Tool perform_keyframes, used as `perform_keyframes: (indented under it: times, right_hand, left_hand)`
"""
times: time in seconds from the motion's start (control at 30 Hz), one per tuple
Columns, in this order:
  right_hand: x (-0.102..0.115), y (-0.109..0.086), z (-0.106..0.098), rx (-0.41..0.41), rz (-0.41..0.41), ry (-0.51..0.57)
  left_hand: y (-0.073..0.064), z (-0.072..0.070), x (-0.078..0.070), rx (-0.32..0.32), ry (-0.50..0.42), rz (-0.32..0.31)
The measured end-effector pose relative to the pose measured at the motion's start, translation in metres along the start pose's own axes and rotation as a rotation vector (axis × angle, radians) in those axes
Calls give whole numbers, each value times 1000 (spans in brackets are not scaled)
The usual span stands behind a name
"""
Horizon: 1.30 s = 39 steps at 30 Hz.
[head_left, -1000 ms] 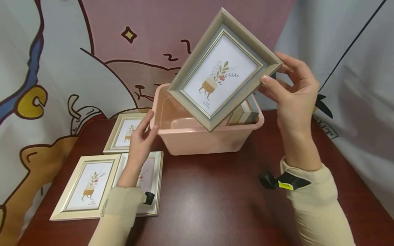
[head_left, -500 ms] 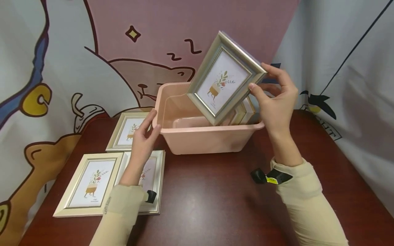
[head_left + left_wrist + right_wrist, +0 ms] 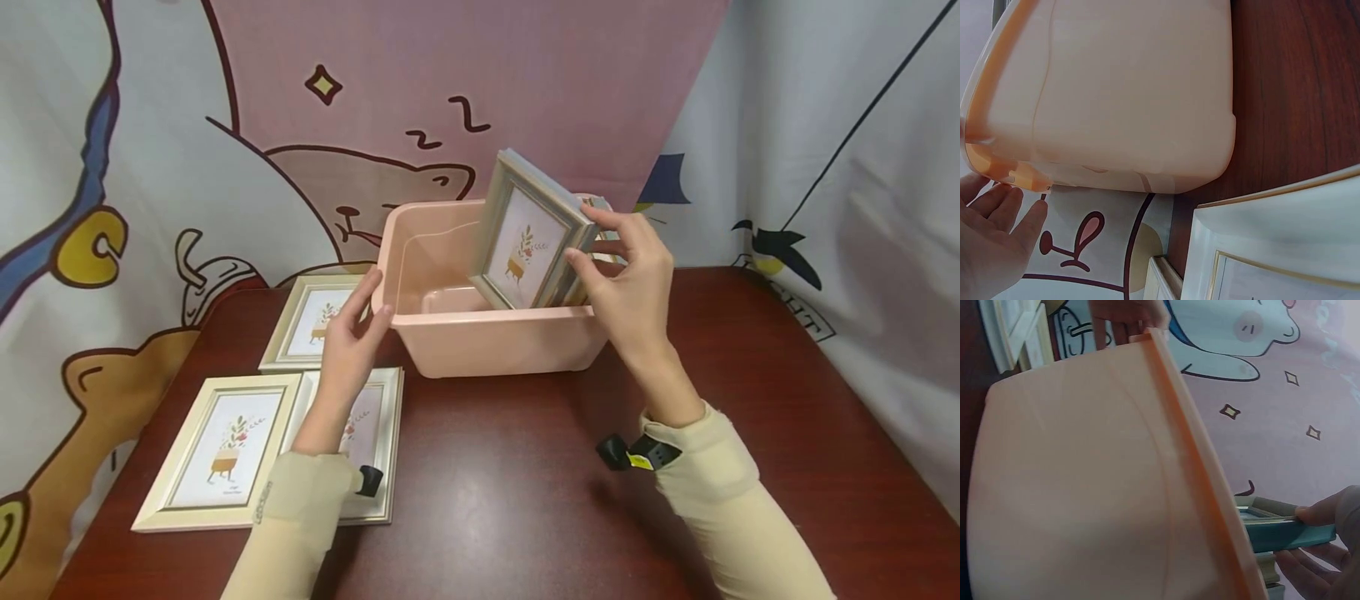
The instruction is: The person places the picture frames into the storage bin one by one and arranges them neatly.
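Note:
My right hand (image 3: 633, 279) pinches a silver-edged picture frame (image 3: 525, 246) by its right corner, thumb on the front and fingers behind. The frame tilts, its lower part down inside a pink plastic bin (image 3: 498, 346). In the right wrist view, the same picture frame (image 3: 1288, 534) shows edge-on above the bin's rim. My left hand (image 3: 348, 346) holds the bin's left rim between thumb and fingers; the left wrist view shows those fingers (image 3: 1004, 209) under the rim. Other frames (image 3: 1267, 569) stand in the bin, mostly hidden behind the held one.
Left of the bin lie a cream picture frame (image 3: 217, 450), a silver-white frame (image 3: 386, 450) partly under my left arm, and another frame (image 3: 303, 321) farther back. All rest on the dark red wooden table (image 3: 510, 483). A printed curtain (image 3: 562, 92) hangs behind.
My right hand has moved down and left, lowering the picture frame from above the bin to partly inside it. The left hand has stayed on the rim.

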State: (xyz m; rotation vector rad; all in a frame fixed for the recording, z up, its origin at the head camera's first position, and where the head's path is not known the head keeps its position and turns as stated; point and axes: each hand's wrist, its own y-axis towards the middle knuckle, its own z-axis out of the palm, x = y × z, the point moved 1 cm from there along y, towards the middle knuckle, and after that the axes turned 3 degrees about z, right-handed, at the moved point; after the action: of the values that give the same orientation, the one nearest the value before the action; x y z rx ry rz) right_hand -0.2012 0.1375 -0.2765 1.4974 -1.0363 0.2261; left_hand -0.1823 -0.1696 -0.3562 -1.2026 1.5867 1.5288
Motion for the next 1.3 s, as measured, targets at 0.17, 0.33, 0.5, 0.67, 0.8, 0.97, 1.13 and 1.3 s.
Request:
perform_keyframes:
  times: [0.17,0.33,0.5,0.67,0.8,0.97,1.13,1.3]
  right_hand:
    - [-6,-6,4,9,-58,-83]
    - [-14,-12,8,7,-143,-199]
    - [-20,-18,12,0,-177,-233]
    - [-25,-25,15,8,-181,-265]
    - [-27,-24,16,2,-188,-291]
    - [-28,-24,16,-6,-194,-313]
    - [-29,-24,18,-7,-206,-326]
    - [-29,-24,22,-1,-227,-351]
  left_hand:
    - [-1,0,-1,2,13,-5]
    - [-1,0,-1,5,35,-13]
    - [-1,-2,0,3,36,-10]
    - [-2,-2,0,0,47,-23]
    - [-1,-1,0,2,52,-16]
    - [1,0,1,8,35,3]
    - [1,1,0,1,39,-6]
    - [0,0,0,-2,41,-16]
